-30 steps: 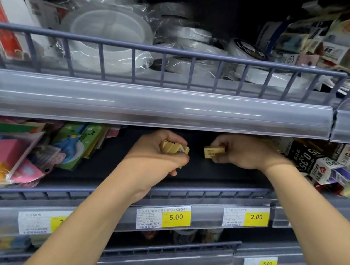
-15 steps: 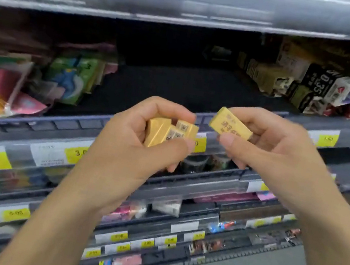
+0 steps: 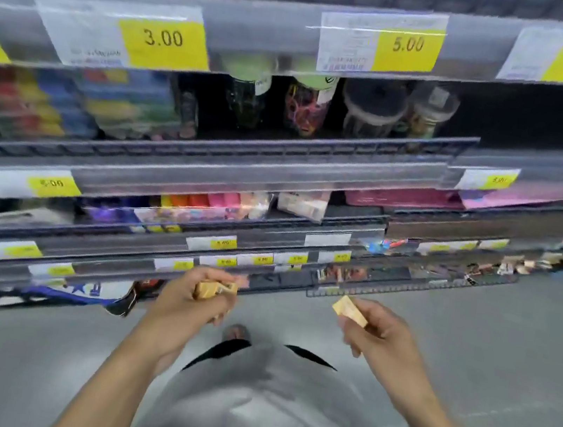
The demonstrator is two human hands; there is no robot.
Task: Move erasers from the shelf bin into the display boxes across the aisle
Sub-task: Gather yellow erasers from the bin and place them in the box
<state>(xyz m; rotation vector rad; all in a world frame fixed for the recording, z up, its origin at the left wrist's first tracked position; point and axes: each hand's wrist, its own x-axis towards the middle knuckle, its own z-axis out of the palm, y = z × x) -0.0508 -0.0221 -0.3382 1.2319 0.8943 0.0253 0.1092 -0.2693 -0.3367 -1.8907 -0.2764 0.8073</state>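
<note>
My left hand (image 3: 190, 304) grips a small bundle of gold-wrapped erasers (image 3: 214, 290), held low in front of the bottom shelves. My right hand (image 3: 373, 333) pinches a single gold-wrapped eraser (image 3: 349, 311) between thumb and fingers, about a hand's width to the right of the bundle. Both hands are down near my waist, above my grey shirt (image 3: 271, 407). The shelf bin and the display boxes are out of view.
Grey wire shelves (image 3: 279, 172) with yellow price tags (image 3: 163, 41) fill the upper frame, stocked with jars of hair ties (image 3: 306, 104), coloured packs and pink items. The grey floor (image 3: 471, 354) spreads out to the right and below.
The view has swung down from the upper shelf to the low shelves and floor. Both hands have dropped from chest height to waist height and drawn apart, still holding the erasers.
</note>
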